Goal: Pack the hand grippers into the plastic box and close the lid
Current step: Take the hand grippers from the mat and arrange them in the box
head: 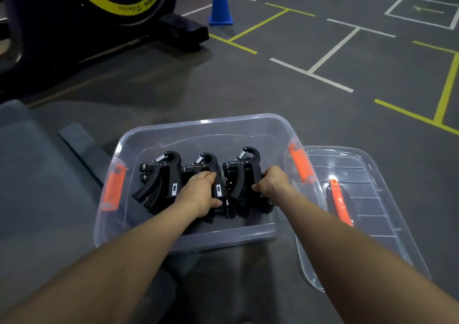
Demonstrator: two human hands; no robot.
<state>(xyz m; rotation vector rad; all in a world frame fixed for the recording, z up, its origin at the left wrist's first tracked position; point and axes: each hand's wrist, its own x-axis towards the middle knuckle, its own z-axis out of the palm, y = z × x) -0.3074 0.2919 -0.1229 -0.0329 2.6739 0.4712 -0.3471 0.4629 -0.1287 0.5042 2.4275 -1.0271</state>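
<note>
Clear plastic box (149,135) on the grey floor holds three stacks of black hand grippers (161,179). Left hand (201,194) curls around the middle stack, and right hand (272,183) seems to grip the right stack, fingers partly hidden. Lid (367,199) lies flat just beside the box, on its right.

Black hand grippers (198,182), clear orange-latched plastic box (188,127).

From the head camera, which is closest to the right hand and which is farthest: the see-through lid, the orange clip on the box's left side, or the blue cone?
From the right hand:
1. The lid, lying flat on the floor just right of the plastic box.
2. The left orange clip, across the box on its far left wall.
3. The blue cone, standing far back on the floor.
</note>
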